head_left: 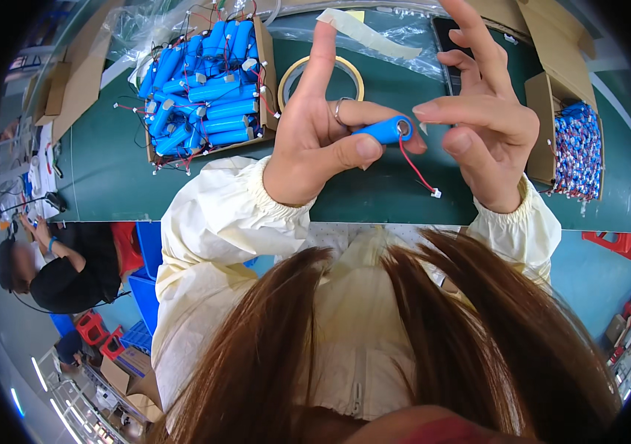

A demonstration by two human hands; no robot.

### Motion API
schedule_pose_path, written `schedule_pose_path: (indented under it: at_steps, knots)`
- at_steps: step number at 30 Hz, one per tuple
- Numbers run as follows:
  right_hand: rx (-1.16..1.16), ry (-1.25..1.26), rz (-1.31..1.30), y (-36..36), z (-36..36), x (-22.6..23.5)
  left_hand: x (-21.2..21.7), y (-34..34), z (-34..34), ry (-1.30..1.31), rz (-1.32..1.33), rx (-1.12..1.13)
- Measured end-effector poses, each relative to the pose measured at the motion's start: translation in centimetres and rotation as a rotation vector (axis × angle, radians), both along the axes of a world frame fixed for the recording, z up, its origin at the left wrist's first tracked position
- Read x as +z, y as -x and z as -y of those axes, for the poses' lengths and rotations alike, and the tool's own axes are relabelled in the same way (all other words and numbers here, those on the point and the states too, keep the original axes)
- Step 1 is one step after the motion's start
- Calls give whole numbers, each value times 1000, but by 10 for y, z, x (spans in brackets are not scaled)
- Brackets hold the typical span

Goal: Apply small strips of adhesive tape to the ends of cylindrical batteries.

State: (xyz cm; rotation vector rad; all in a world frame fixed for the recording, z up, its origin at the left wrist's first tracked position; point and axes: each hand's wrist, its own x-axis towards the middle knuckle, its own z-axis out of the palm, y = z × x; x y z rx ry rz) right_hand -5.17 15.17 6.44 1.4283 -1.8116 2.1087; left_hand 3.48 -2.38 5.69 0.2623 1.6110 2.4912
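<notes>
Two bare hands meet above the green work surface, and between them sits one blue cylindrical cell, held up off the surface near its front edge. The left hand clamps the cell between thumb and curled fingers, index finger raised; the right hand pinches at the cell's metal end cap, where a thin red wire hangs down to a small white connector. A cardboard box of blue cells with leads attached stands toward the far left corner, a roll of tape lies behind the left hand, and a second box of wrapped cells sits at the right edge. Judging by the well-filled boxes, many cells appear handled, this one being in mid-work.
</notes>
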Motion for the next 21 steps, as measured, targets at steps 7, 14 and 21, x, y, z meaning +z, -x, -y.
schedule_pose_path:
  at_steps: [7,14,21]
  knots:
    - [-54,-140,3,-6,-1,9,-43,69,17,167,-1308,-381]
    - [-74,-142,-125,-6,4,10,-20,15,10,59,88,-10]
    - [-193,-251,-308,-8,2,14,-40,46,18,113,-578,-155]
